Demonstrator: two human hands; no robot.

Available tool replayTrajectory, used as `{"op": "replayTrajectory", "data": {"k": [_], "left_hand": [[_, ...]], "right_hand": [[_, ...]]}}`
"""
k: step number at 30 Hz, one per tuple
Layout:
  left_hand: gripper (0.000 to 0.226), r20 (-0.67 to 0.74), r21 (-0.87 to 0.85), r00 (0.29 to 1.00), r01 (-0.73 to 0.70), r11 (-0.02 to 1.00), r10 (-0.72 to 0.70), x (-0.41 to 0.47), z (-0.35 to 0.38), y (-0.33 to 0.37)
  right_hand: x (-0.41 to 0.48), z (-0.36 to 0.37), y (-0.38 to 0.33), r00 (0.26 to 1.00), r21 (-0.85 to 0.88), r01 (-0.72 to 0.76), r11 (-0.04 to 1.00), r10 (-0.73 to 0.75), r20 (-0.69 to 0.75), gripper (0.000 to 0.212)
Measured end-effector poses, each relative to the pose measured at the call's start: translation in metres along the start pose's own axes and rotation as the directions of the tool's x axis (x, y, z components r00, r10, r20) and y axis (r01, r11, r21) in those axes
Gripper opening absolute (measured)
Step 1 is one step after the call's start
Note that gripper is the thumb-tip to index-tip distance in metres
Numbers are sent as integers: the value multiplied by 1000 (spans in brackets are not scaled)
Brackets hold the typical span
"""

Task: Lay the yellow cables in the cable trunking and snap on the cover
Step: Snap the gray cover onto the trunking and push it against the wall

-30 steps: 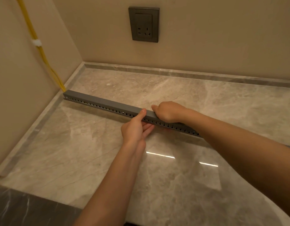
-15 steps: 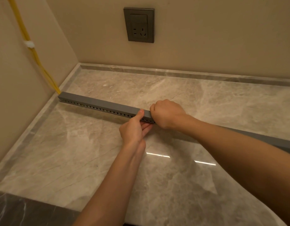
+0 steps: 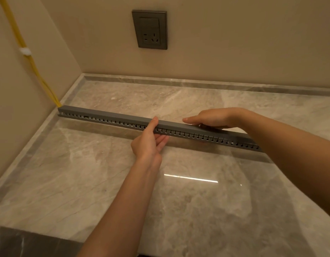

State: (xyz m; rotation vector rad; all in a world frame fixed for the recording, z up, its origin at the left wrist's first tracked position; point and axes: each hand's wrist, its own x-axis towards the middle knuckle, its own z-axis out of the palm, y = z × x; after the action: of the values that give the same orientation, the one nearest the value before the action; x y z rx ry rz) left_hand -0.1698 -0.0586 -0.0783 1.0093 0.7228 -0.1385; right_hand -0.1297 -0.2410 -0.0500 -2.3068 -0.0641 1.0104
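Note:
A long grey slotted cable trunking [image 3: 108,119] lies across the marble counter from the left wall toward the right, with its grey cover [image 3: 121,115] on top. Yellow cables [image 3: 33,66] run down the left wall, held by a white clip [image 3: 25,51], and enter the trunking's left end. My left hand [image 3: 149,141] pinches the trunking at its middle, thumb on the cover's top edge, fingers under the near side. My right hand [image 3: 210,118] lies flat on the cover just to the right, fingers straight. The trunking's right end is hidden behind my right forearm.
A dark grey wall socket [image 3: 150,29] sits on the back wall above the counter. A raised marble upstand [image 3: 197,83] borders the marble counter [image 3: 179,201] at the back and left. A darker front edge [image 3: 30,243] shows at bottom left.
My right hand has opened from a curled grip on the cover and slid to the right, now lying flat. My left hand has stayed in place.

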Motion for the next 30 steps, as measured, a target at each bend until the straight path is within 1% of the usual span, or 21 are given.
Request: {"op": "replayTrajectory", "data": {"k": [1, 3, 6, 8, 10, 12, 13, 15, 18, 19, 20, 21, 22, 23, 24, 25, 26, 27, 28, 29, 30], "left_hand": [[25, -6, -2, 1000, 0, 1000, 0, 0, 0, -1], [26, -18, -10, 1000, 0, 1000, 0, 0, 1, -1], [27, -30, -19, 1000, 2, 1000, -3, 0, 4, -1], [28, -45, -22, 999, 4, 1000, -5, 0, 6, -1], [28, -62, -22, 998, 4, 1000, -5, 1, 8, -1], [29, -72, -20, 997, 0, 1000, -1, 3, 9, -2], [29, -75, -19, 997, -3, 1000, 1, 4, 9, -2], [29, -73, -17, 997, -4, 1000, 3, 5, 8, -3], [32, -68, -6, 996, -50, 999, 50, 6, 5, -5], [36, -91, 28, 989, -114, 993, 116, 6, 3, -7], [42, -127, 119, 962, -228, 966, 243, 6, -1, -9], [47, -130, 292, 888, -392, 873, 442, 6, -5, -11], [51, -40, 478, 753, -562, 674, 656, 5, -10, -12], [52, 136, 593, 581, -697, 404, 802, 4, -16, -13], [53, 345, 614, 430, -776, 145, 835, 5, -19, -12], [53, 544, 579, 327, -813, -64, 773, 7, -21, -9], [53, 707, 521, 275, -826, -216, 652, 9, -20, -5], [52, 821, 462, 260, -826, -323, 508, 12, -18, -2], [50, 892, 402, 253, -824, -399, 376, 15, -14, 2], [46, 929, 348, 238, -822, -450, 284, 16, -10, 4], [40, 945, 316, 225, -822, -475, 238, 16, -5, 6]], "right_hand": [[-4, 0, 3, 1000, 21, 15, 1000, -15, 9, 44], [-8, 0, 6, 996, -34, 71, 997, -73, -54, 48], [-11, 6, 3, 968, -226, 160, 961, -198, -156, 44], [-14, 14, 1, 929, -411, 156, 898, -275, -246, 46], [-16, 29, 2, 815, -677, 60, 734, -427, -392, 51], [-17, 43, 0, 683, -794, -41, 606, -563, -465, 45], [-17, 48, -1, 648, -811, -52, 583, -598, -472, 39], [-16, 54, 0, 621, -798, -37, 601, -612, -490, 32], [-14, 55, 6, 592, -752, 9, 659, -610, -527, 33], [-14, 54, 7, 580, -733, 32, 679, -610, -540, 33], [-13, 54, 9, 568, -709, 58, 702, -608, -556, 31], [-13, 53, 9, 554, -686, 83, 723, -605, -571, 28], [-13, 53, 9, 543, -665, 110, 739, -605, -583, 26], [-13, 52, 9, 536, -645, 140, 751, -605, -588, 26], [-14, 52, 9, 534, -626, 172, 760, -606, -590, 26], [-15, 51, 9, 532, -605, 201, 770, -605, -592, 29], [-16, 50, 9, 533, -586, 227, 778, -603, -594, 31], [-17, 49, 8, 537, -571, 247, 783, -601, -592, 30], [-18, 47, 8, 544, -559, 263, 787, -599, -588, 26], [-19, 47, 8, 548, -550, 277, 788, -599, -583, 23], [-20, 47, 9, 550, -543, 288, 788, -601, -580, 21]]}}
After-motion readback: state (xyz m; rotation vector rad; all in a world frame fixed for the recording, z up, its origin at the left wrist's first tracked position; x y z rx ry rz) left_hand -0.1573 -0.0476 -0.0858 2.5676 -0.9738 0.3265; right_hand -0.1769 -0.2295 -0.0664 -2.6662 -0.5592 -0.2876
